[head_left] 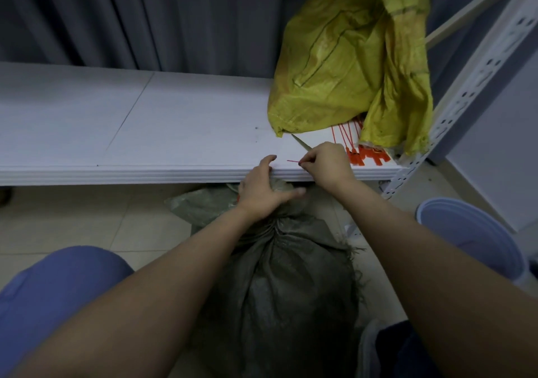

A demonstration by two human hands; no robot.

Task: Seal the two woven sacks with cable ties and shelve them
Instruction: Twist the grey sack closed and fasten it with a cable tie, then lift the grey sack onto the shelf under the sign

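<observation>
On the tiled floor at six o'clock, a grey-green woven sack (279,284) stands between the person's knees. The left hand (262,194) grips its gathered neck, fingers curled round it. Just above, the right hand (327,163) pinches a red cable tie (292,161) over the white shelf (145,133) edge. At one o'clock a yellow woven sack (343,66) slumps over spare red ties (366,156). A white bucket (465,232) sits at four.

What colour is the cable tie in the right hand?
The cable tie is red, seen in the head view.
</observation>
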